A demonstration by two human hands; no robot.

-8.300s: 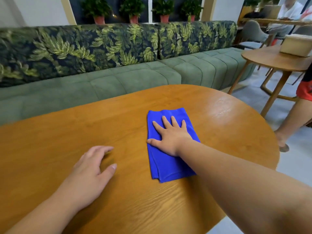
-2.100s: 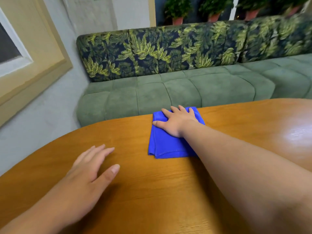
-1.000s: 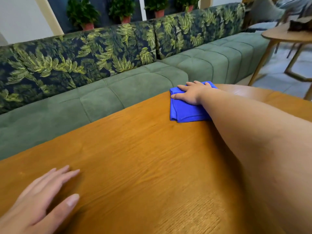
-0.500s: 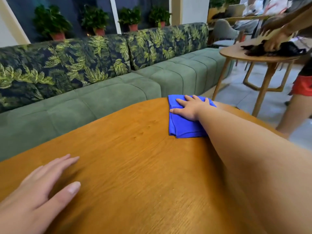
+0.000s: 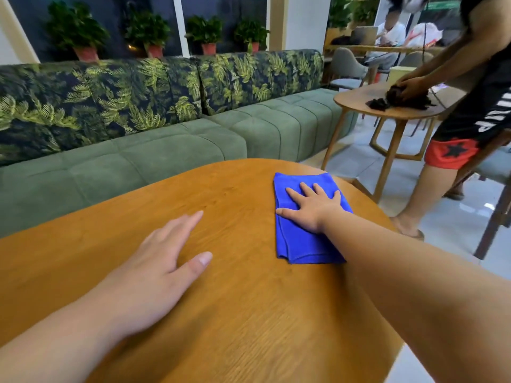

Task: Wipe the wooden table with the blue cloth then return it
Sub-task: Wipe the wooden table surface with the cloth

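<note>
The blue cloth (image 5: 297, 246) lies folded flat on the wooden table (image 5: 237, 322), close to its far right rounded edge. My right hand (image 5: 312, 210) rests palm down on the cloth's upper half with the fingers spread, pressing it onto the wood. My left hand (image 5: 159, 268) lies flat on the bare tabletop to the left of the cloth, fingers loosely apart, holding nothing. Both forearms reach in from the bottom of the view.
A green sofa (image 5: 166, 158) with a leaf-print back runs along the table's far side. To the right, another person (image 5: 470, 120) bends over a small round wooden table (image 5: 387, 113) handling a dark cloth. A chair leg (image 5: 489, 233) stands on the tiled floor at the right.
My right hand has slid the cloth toward me and rightward along the table's end. My left hand has moved forward on the tabletop. The view has swung to the right.
</note>
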